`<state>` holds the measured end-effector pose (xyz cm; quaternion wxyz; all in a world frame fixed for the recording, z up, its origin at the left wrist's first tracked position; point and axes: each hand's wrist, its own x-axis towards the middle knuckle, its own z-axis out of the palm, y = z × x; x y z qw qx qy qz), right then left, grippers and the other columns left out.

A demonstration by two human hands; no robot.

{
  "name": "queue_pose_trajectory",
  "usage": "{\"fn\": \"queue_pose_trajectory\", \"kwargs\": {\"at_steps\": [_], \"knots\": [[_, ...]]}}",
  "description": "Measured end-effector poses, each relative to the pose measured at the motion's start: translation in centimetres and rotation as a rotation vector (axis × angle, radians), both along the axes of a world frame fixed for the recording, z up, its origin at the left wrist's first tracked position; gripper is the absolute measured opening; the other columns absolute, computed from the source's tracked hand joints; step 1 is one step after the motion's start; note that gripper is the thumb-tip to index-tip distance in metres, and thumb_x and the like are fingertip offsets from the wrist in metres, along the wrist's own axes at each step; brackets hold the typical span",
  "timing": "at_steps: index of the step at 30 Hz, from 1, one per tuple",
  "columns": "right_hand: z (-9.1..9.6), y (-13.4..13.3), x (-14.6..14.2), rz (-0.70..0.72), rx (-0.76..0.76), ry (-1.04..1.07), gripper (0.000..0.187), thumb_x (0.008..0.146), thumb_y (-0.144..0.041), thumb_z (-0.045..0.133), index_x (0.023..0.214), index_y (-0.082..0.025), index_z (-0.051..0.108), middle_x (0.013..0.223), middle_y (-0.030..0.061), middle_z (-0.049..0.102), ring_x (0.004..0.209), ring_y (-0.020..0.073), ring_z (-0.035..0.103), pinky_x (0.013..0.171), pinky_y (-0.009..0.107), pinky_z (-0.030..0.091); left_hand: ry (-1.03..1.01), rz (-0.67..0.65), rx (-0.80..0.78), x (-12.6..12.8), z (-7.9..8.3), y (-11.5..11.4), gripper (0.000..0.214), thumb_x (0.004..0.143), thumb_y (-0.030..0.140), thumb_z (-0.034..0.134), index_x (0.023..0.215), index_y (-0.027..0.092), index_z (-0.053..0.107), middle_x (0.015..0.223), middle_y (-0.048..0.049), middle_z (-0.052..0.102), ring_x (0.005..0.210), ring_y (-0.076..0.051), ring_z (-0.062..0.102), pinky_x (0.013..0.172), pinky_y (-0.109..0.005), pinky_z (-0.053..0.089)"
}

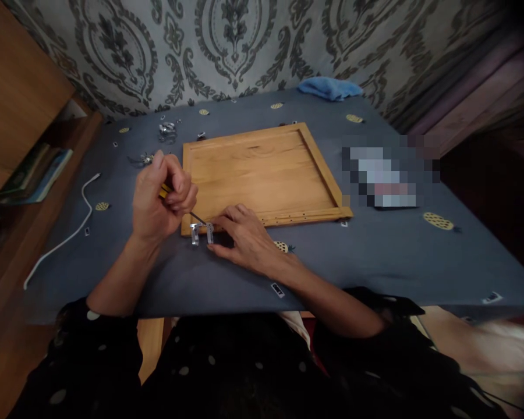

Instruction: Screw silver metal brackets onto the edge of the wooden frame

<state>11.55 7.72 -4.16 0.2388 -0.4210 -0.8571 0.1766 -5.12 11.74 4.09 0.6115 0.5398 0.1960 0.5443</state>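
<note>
My left hand point(160, 193) is closed around the yellow handle of a screwdriver point(165, 190). Its thin dark shaft slants down to the right and reaches a shiny metal bracket point(209, 233) at the near left edge of a framed wooden panel point(253, 171). With thumb and fingertips, my right hand point(244, 237) grips that bracket from the right. The bracket has two parts that hang over the panel's near edge. Where the screwdriver tip meets the metal is too small to make out. A row of small dark holes runs along the panel's near rail.
Small metal pieces point(167, 131) lie behind the panel's left corner, with more point(145, 159) beside my left hand. A white cable point(70, 240) runs along the left. A blue cloth point(330, 88) is at the back, and a blurred-out object point(386, 177) lies right of the panel.
</note>
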Motion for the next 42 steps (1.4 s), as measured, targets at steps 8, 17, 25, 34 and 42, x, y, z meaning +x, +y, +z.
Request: {"fn": "queue_pose_trajectory", "kwargs": {"at_steps": [8,17,25,34,42], "knots": [[0.0,0.0,0.0,-0.004,0.000,-0.016,0.039,0.089,-0.042,0.071,0.116,-0.013,0.069,0.111,0.0133,0.065,0.102,0.0285,0.053,0.091,0.043,0.045,-0.011,0.140,-0.070,-0.4,0.1,0.3,0.058,0.101,0.052,0.054,0.054,0.017,0.049,0.045,0.0081,0.018,0.035,-0.005,0.015,0.034,-0.015,0.018],[-0.2,0.0,0.0,-0.006,-0.009,0.006,0.040,0.088,-0.041,0.072,0.118,-0.014,0.069,0.114,0.0137,0.066,0.106,0.0300,0.055,0.093,0.044,0.047,-0.002,0.135,-0.013,-1.3,-0.1,1.0,0.053,0.090,0.053,0.069,0.056,0.019,0.049,0.045,0.0083,0.019,0.037,-0.005,0.015,0.034,-0.017,0.015],[-0.3,0.1,0.1,0.003,-0.003,0.013,0.039,0.089,-0.040,0.072,0.119,-0.015,0.069,0.112,0.0125,0.066,0.105,0.0289,0.055,0.092,0.043,0.047,-0.033,0.192,-0.075,-1.3,-0.5,1.0,0.054,0.098,0.051,0.058,0.058,0.018,0.048,0.045,0.0090,0.022,0.034,-0.004,0.019,0.034,-0.015,0.017],[-0.8,0.0,0.5,0.023,0.053,0.010,0.050,0.089,-0.050,0.073,0.126,-0.017,0.068,0.115,0.0133,0.067,0.107,0.0301,0.058,0.093,0.047,0.050,-0.031,0.252,-0.097,-1.7,-1.2,1.6,0.057,0.092,0.057,0.066,0.056,0.017,0.047,0.043,0.0097,0.023,0.034,-0.003,0.020,0.035,-0.015,0.017],[-0.6,-0.3,0.6,0.029,0.083,0.100,0.052,0.094,-0.057,0.062,0.127,-0.016,0.067,0.116,0.0138,0.068,0.109,0.0290,0.060,0.095,0.048,0.052,0.016,0.213,0.004,-1.8,-2.4,2.1,0.056,0.085,0.064,0.069,0.060,0.018,0.049,0.045,0.0105,0.025,0.034,-0.003,0.020,0.035,-0.016,0.014]]}}
